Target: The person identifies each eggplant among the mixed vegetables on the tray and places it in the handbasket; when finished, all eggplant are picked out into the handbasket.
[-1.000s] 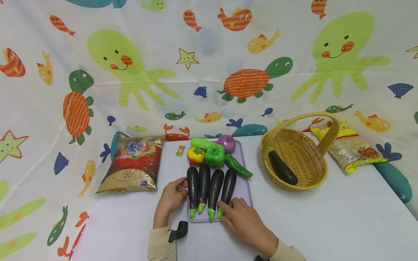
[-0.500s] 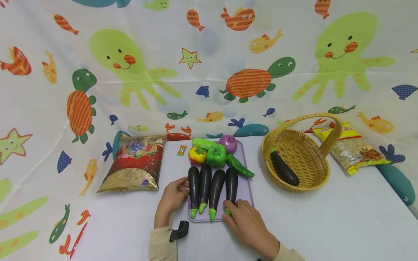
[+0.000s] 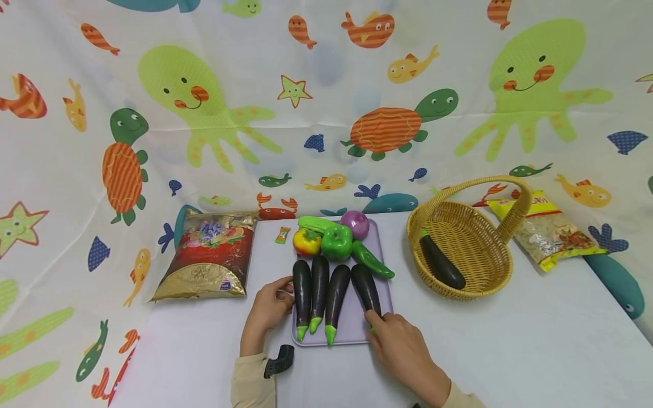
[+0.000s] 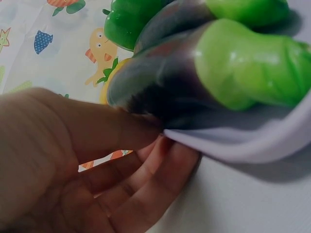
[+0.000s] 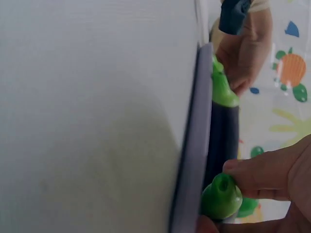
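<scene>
On a lilac tray (image 3: 352, 328) several eggplants lie side by side, green stems toward me. My right hand (image 3: 408, 354) grips the rightmost eggplant (image 3: 365, 283) at its stem end, with the dark body slanting away up-left. In the right wrist view its green stem (image 5: 222, 199) shows between thumb and finger. The left hand (image 3: 270, 306) pinches the tray's left rim, thumb above and fingers below, as the left wrist view of the tray edge (image 4: 243, 145) shows. Close to that hand lies the leftmost eggplant (image 3: 302, 292); two others (image 3: 319, 286) lie between.
Behind the eggplants sit a green bell pepper (image 3: 336, 242), a red-yellow pepper (image 3: 307, 243), a purple onion (image 3: 355, 225), a long green pepper (image 3: 372, 260) and a bumpy green vegetable (image 3: 316, 223). A wicker basket (image 3: 482, 249) holds one eggplant (image 3: 441, 263). Bags (image 3: 209, 255) flank the table.
My right hand has moved right with the rightmost eggplant's stem end, swinging it away from the other three and changing its slant. The left hand has stayed at the tray rim.
</scene>
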Demonstrator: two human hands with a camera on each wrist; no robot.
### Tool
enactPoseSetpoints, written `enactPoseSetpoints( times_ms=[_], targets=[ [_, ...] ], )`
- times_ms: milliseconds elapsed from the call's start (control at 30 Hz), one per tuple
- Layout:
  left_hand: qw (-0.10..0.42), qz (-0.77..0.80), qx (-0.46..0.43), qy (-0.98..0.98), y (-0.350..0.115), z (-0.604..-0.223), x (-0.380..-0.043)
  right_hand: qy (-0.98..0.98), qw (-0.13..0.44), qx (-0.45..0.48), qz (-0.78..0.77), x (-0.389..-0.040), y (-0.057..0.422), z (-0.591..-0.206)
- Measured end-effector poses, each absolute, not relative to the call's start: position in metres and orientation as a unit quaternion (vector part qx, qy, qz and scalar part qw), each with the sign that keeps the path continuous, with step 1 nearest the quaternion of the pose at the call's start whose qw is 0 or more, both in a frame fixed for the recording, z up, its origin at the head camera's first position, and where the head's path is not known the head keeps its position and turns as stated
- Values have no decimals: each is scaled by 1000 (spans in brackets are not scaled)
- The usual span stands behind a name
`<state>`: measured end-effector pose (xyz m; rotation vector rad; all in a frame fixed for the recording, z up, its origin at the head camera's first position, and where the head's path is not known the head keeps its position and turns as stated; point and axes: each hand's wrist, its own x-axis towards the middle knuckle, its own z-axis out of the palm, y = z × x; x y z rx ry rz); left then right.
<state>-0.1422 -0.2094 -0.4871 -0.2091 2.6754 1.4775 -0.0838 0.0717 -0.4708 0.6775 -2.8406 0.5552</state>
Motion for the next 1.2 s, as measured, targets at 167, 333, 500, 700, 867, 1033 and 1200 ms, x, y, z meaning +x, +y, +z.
enactPoseSetpoints(
  times_ms=[167, 333, 500, 700, 867, 1033, 1200],
  targets=[
    [35, 481, -67, 873, -209, -487, -142, -955, 94, 197, 203, -83, 82, -465],
    [37, 483, -66, 872, -209, -487, -142, -953, 92, 152, 244, -83, 94, -467],
    [37, 481, -66, 874, -208, -486, -143, -942, 79, 102, 310, -86, 104, -473],
    [36, 476, -71, 876, -208, -485, -143, -914, 81, 62, 394, -91, 110, -481],
    [38, 472, -68, 878, -207, -486, -142, -882, 73, 20, 465, -93, 114, -483],
    [37, 474, -72, 877, -208, -487, -142, -849, 56, -22, 526, -93, 118, -484],
    [38, 474, -71, 877, -209, -488, -142, -810, 29, -44, 584, -92, 121, -486]
  ],
)
